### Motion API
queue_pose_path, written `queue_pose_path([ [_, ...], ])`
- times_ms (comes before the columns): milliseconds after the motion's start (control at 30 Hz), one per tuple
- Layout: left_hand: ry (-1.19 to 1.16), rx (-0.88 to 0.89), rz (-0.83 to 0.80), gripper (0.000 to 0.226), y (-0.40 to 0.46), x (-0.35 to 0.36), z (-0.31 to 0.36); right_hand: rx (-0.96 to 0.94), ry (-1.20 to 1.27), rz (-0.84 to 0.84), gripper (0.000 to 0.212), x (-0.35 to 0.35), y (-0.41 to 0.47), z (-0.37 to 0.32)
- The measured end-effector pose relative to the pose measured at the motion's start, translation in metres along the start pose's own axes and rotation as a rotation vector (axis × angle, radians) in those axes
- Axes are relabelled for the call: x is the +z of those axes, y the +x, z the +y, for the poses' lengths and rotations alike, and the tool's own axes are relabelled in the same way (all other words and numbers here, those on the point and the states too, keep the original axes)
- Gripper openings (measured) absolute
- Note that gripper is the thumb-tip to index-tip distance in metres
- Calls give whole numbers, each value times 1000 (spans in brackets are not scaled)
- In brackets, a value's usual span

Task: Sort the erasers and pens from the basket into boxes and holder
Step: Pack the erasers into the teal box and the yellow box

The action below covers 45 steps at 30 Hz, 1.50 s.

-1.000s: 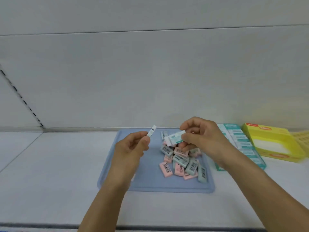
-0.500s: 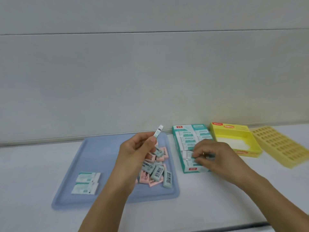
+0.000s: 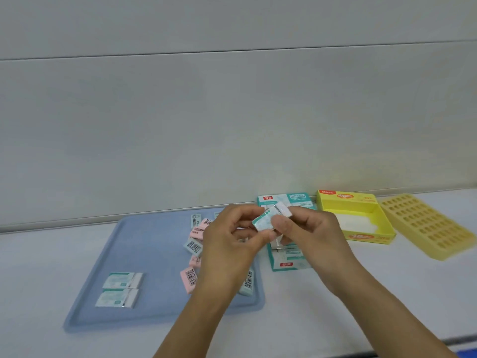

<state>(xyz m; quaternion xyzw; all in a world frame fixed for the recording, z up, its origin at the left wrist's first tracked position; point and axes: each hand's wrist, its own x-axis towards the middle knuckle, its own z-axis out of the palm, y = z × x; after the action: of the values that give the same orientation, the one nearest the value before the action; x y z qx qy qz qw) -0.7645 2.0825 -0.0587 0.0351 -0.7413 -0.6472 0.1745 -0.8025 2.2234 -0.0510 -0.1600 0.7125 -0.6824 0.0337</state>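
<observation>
We are holding one teal-and-white eraser [image 3: 267, 220] up between both hands, above the gap between the blue tray [image 3: 144, 257] and the teal box [image 3: 289, 257]. Our left hand [image 3: 232, 244] is curling its fingers around the eraser's lower end, thumb pressing against its face, while our right hand [image 3: 309, 236] is pinching the upper, white end with thumb and forefinger — both hands are gripping the same piece.

Below our left hand, a loose pile of pink and pale green erasers [image 3: 195, 244] is lying on the tray, partly hidden by the wrist. Two more teal-and-white erasers [image 3: 120, 289] are lying side by side, touching, near the tray's front left corner. The teal box is sitting just right of the tray, mostly behind our right hand. Beside it the yellow box [image 3: 357, 218] is standing open with white contents, and further right the yellow grid holder [image 3: 426, 226] is lying tilted on the white table [image 3: 335, 319].
</observation>
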Motion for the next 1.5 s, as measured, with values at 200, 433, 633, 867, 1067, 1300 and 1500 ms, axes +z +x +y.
queue_pose_path([
  [200,620,293,-195,23,13,10,-13,-121,-362,261,9,-42,14,-2],
  [433,1088,612,-334,7,23,24,-41,-371,-1454,-81,25,-59,5,27],
  [633,970,445,-289,15,22,29,-41,-163,-1361,-237,26,-75,8,27],
  [867,901,317,-316,21,21,27,-38,-51,-1207,-97,15,-74,9,34],
  [1067,631,201,-219,22,1,-21,-26,-346,-927,-26,10,-28,11,17],
  [1300,761,59,-6,26,-43,-157,-36,-467,-810,-510,15,102,20,11],
  [1500,944,-217,3,55,-57,-216,-45,-382,-973,-719,31,202,36,19],
])
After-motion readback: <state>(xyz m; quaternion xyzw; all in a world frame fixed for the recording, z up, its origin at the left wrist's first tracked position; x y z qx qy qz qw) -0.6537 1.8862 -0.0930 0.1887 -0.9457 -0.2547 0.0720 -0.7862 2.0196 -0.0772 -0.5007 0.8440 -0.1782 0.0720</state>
